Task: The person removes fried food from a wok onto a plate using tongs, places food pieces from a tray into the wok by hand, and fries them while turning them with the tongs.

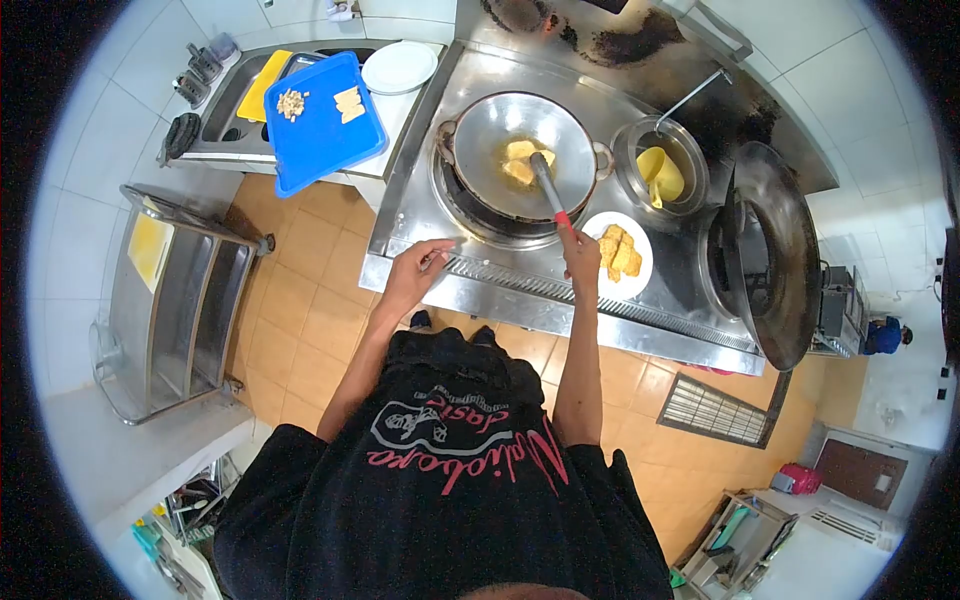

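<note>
My right hand [580, 258] is closed around the red grip of tongs [549, 188], whose dark tip reaches down into the wok. Yellow pieces of food [522, 160] lie in shallow oil at the bottom of the metal wok [490, 130], and the tip touches or nearly touches them. Just right of that hand, a white plate [609, 287] holds golden fried pieces [620, 250]. My left hand [421, 268] hangs at the stove's front edge, left of the wok, with loosely bent fingers and nothing visible in it.
A pot [690, 199] with a yellow scoop [660, 176] stands right of the wok. Farther right, a large dark wok [775, 255] tilts upright. At left, a blue tray [325, 150] with cut food overhangs the counter, beside white plates [400, 67]. A metal trolley [190, 310] stands at left.
</note>
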Motion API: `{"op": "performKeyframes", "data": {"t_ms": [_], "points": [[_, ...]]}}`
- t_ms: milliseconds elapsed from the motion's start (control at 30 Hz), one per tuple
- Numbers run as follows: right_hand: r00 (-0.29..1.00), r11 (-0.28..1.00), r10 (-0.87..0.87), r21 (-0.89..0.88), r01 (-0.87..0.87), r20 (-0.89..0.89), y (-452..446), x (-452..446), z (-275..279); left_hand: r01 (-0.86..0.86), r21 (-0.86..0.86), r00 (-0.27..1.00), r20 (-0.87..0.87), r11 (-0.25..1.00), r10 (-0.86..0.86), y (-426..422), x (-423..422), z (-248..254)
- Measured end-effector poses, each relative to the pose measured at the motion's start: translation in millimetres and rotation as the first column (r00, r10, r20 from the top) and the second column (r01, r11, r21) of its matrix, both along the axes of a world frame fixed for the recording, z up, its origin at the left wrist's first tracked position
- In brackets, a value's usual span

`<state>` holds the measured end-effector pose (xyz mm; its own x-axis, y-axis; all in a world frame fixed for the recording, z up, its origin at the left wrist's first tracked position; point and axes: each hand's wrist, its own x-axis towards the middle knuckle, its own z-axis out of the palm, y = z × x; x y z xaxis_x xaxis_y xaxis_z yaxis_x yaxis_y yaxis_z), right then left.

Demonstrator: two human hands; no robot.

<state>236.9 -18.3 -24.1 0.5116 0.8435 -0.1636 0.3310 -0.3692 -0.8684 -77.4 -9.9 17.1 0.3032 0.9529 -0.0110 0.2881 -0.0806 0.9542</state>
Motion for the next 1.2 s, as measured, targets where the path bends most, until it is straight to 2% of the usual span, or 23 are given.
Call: {"op": "performKeyframes", "data": {"t_ms": [133,200,367,533,600,733,800,867,933,1000,1200], "points": [[0.999,1.000,0.003,0.000,-0.003,-0.043,0,-4,11,-0.001,0.016,1.000,0.013,1.000,0.001,0,0,-5],[0.999,0.995,0.011,-0.098,-0.015,-0.045,0,-7,12,0.002,0.019,1.000,0.015,1.000,-0.002,1,0,-7],[0.999,0.996,0.048,-0.075,-0.046,0.021,1,-5,-1,0.003,0.029,1.000,-0.007,1.000,-0.003,0,-1,-2],[0.998,0.998,0.019,-0.056,-0.015,0.065,1,-7,11,0.006,0.027,1.000,0.016,1.000,-0.006,-2,-1,-1],[1.000,0.997,0.017,-0.072,-0.017,-0.006,2,-9,13,0.009,0.018,1.000,0.002,1.000,-0.009,-2,0,-4],[0.999,0.995,0.036,-0.089,-0.038,-0.029,12,-8,-2,-0.018,0.004,0.999,0.027,1.000,0.018,-2,2,-4],[0.989,0.998,0.017,-0.061,-0.026,-0.144,6,-12,7,-0.060,0.005,0.997,0.054,0.998,0.060,-3,1,-1],[0.986,0.999,0.027,-0.025,-0.032,-0.167,6,-15,11,-0.029,0.057,1.000,0.003,0.998,0.029,-3,-2,-2],[0.984,0.998,0.033,-0.053,-0.043,-0.173,7,-16,12,-0.081,0.034,0.996,0.051,0.996,0.079,-5,-6,-4],[0.980,0.995,0.031,-0.086,-0.049,-0.197,7,-18,18,-0.042,0.048,0.997,-0.059,0.998,0.045,-5,-8,-8],[0.978,0.992,0.080,-0.076,-0.097,-0.195,8,-25,24,-0.112,0.071,0.993,-0.020,0.991,0.114,-13,-10,-8]]}}
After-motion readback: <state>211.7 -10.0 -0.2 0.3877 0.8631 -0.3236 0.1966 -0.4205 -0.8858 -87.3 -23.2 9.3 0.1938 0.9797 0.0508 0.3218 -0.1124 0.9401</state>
